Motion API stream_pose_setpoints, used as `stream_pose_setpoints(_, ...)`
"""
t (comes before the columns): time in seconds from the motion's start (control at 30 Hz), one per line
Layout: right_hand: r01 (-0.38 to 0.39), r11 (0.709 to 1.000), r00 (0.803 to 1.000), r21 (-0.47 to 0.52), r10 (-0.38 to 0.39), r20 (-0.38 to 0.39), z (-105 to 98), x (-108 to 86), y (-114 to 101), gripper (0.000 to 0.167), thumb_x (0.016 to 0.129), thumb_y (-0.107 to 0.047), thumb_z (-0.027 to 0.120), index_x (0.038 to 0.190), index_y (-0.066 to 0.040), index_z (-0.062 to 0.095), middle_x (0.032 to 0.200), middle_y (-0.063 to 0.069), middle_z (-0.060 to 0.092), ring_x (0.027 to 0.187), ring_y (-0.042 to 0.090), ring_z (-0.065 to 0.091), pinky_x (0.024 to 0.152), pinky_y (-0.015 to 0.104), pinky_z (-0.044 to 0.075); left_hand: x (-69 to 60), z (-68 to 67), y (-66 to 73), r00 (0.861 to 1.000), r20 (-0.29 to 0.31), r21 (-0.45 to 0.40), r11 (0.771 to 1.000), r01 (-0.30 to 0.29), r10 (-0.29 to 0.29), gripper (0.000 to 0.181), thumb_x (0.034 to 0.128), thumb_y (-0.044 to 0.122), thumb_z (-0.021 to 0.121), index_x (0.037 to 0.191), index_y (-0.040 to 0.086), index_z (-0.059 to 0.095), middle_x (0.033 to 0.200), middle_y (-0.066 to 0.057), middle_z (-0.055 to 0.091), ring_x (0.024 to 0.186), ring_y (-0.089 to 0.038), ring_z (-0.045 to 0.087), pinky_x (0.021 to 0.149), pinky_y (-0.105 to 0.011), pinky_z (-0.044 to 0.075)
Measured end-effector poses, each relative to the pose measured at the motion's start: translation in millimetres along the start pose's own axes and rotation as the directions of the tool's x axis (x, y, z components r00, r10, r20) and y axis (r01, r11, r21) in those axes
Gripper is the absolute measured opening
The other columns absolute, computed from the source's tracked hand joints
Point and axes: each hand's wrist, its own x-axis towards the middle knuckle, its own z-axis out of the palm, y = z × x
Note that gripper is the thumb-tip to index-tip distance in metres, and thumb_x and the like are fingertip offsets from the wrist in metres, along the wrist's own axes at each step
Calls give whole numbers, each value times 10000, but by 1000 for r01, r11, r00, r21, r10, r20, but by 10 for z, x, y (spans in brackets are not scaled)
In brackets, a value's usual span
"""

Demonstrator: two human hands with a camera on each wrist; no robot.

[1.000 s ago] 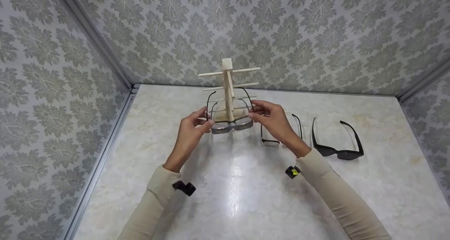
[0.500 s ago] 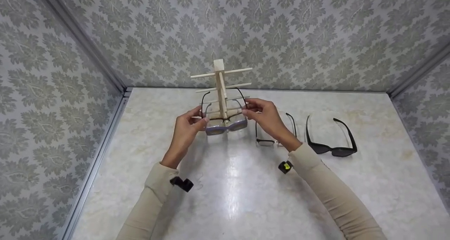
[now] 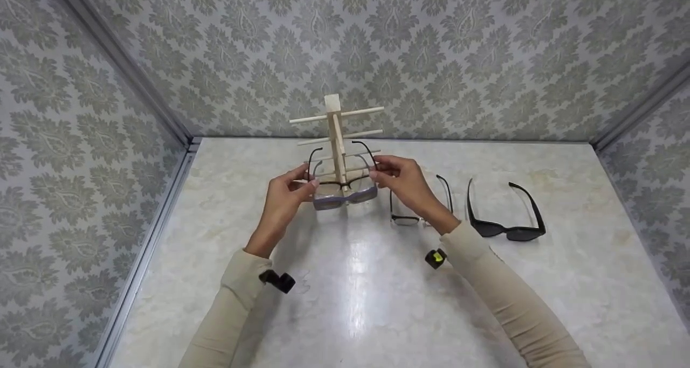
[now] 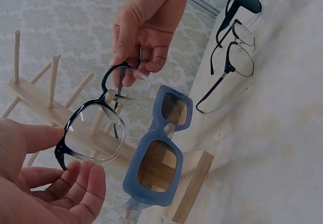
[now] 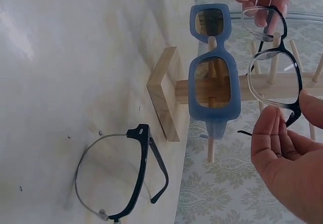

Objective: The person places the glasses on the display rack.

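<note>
My left hand (image 3: 281, 200) and right hand (image 3: 405, 185) pinch the two sides of a pair of eyeglasses (image 4: 96, 102), near the hinges. Their frame is black along the top and clear below, with the temples pointing toward the wooden display stand (image 3: 335, 136). The bridge sits right at the tip of a peg (image 5: 275, 65); whether it bears on it I cannot tell. Just below, blue sunglasses (image 5: 214, 112) with brown lenses hang on the lowest peg, close to the held pair but apart from it in the wrist views.
To the right on the marbled table (image 3: 356, 325) lie half-rim eyeglasses (image 3: 405, 220), partly behind my right forearm, and black sunglasses (image 3: 506, 230). Two upper rows of pegs (image 3: 362, 111) on the stand are bare. A patterned wall (image 3: 345, 50) rises behind.
The held eyeglasses have shifted slightly up and back from the blue sunglasses, opening a gap between them in the head view. Both hands keep their grip. The head view has turned a little.
</note>
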Motion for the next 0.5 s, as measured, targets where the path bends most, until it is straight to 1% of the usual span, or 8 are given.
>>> stream_pose_setpoints(0.13, -10, 1000, 1000, 16, 10, -12, 9, -20, -8, 465, 1078, -101, 736, 1501, 55, 628, 1265, 211, 751, 1043, 201, 743, 873, 314, 652, 9, 0, -1, 1000, 7, 4, 1000, 12, -12, 573, 1054, 100, 750, 1586, -2, 563, 1258, -186, 694, 1014, -219, 704, 858, -353, 667)
stream_pose_setpoints(0.2, -17, 1000, 1000, 24, 17, -20, 18, -32, -18, 465, 1076, -101, 739, 1501, 50, 630, 1262, 204, 752, 1046, 221, 746, 866, 312, 653, 20, -7, -7, 1000, 14, 6, 1000, 16, -16, 570, 1059, 107, 744, 1588, -1, 560, 1268, -188, 692, 1018, -218, 706, 861, -346, 666)
stream_pose_setpoints(0.27, -26, 999, 999, 25, 26, -27, 28, -47, -29, 467, 1074, -103, 742, 1502, 47, 631, 1256, 198, 753, 1059, 268, 748, 868, 327, 656, 30, -20, -10, 1000, 22, 6, 1000, 17, -17, 570, 1065, 111, 739, 1592, 1, 555, 1279, -187, 691, 1031, -229, 708, 860, -337, 664)
stream_pose_setpoints(0.4, -38, 999, 999, 34, 39, -32, 48, -75, -43, 475, 1073, -106, 744, 1508, 43, 626, 1247, 195, 751, 1108, 398, 734, 892, 399, 658, 44, -46, -19, 999, 36, 3, 1000, 11, -11, 564, 1073, 110, 733, 1597, 8, 550, 1290, -182, 682, 1065, -281, 708, 854, -330, 663)
stream_pose_setpoints(0.5, -34, 999, 999, 24, 35, -39, 52, -91, -43, 487, 1074, -130, 749, 1515, 35, 624, 1251, 185, 752, 1114, 388, 736, 906, 416, 653, 42, -52, -30, 999, 41, 7, 1000, -5, 5, 570, 1075, 117, 732, 1602, 7, 543, 1289, -185, 677, 1087, -332, 705, 856, -336, 664)
